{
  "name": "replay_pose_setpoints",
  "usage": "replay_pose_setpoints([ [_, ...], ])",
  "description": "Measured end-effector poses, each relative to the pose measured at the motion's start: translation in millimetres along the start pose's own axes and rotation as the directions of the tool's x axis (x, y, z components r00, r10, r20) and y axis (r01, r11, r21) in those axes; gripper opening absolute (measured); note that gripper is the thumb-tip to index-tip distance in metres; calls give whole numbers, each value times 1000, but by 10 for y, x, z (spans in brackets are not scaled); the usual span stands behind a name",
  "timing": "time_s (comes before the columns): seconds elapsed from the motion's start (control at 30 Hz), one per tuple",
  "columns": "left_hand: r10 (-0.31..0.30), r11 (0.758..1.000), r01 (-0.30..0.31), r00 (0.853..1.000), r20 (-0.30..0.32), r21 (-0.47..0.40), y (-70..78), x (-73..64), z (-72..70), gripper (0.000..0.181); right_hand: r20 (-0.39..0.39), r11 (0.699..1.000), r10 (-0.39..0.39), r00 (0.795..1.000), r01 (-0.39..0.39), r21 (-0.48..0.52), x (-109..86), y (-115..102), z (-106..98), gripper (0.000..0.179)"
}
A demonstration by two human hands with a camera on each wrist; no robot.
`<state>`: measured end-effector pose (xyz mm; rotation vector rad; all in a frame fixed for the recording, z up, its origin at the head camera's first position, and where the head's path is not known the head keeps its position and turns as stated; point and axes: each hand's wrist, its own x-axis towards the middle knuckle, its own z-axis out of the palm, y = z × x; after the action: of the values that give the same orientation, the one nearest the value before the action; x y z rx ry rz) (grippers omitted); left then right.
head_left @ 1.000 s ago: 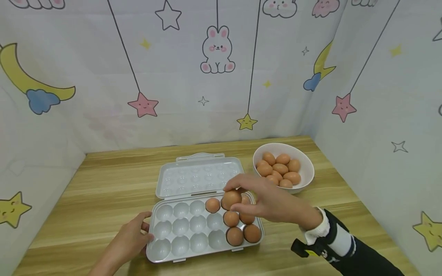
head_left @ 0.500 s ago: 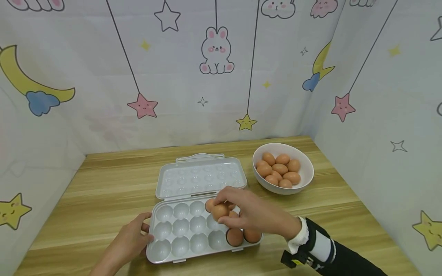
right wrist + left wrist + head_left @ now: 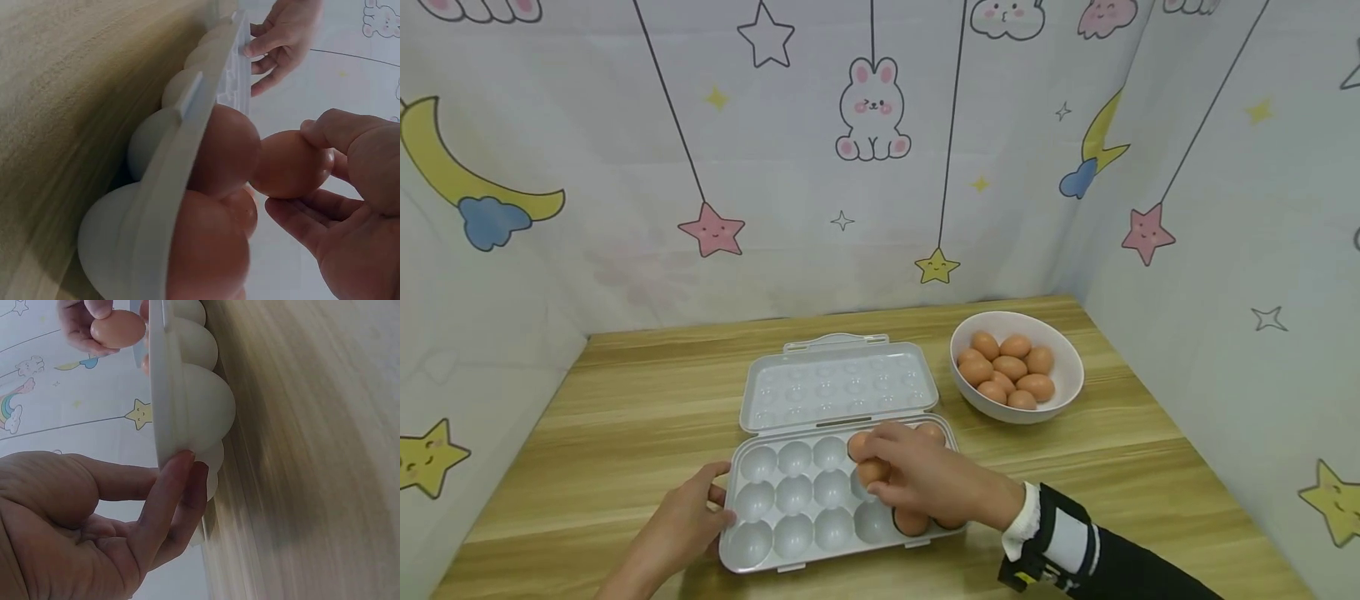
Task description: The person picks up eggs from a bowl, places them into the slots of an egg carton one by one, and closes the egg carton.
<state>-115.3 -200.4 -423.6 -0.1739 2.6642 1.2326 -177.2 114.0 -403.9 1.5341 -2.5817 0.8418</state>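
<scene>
A white plastic egg box lies unfolded on the table, its dimpled lid spread out behind the cup half. My left hand grips the box's left rim between thumb and fingers. With thumb and fingertips, my right hand pinches a brown egg above the middle row, close over a cup in the fourth column. Brown eggs fill cups at the right end, partly hidden under that hand. One egg sits in the back row just behind the held one. Cups further left hold nothing.
A white bowl with several brown eggs stands behind and right of the box. The wood-grain table ends at a white cartoon-printed cloth at the back and sides.
My right hand has carried the egg leftward and toward the front, from the back right cups down to the middle row. My left hand has stayed on the rim.
</scene>
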Motion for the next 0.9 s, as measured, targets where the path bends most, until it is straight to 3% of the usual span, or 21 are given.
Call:
replay_pose_setpoints([
  [0.57, -4, 1000, 4, 1000, 0, 0, -4, 2, 14, 62, -45, 968, -72, 996, 59, -242, 0, 91, 304, 14],
  [0.73, -13, 1000, 13, 1000, 1, -10, 0, 1, 16, 62, -96, 956, -153, 984, 122, -267, 13, 107, 322, 9],
  [0.9, -10, 1000, 10, 1000, -5, -11, -3, -4, 16, 62, -107, 959, -172, 979, 142, -244, 21, 115, 318, 10],
])
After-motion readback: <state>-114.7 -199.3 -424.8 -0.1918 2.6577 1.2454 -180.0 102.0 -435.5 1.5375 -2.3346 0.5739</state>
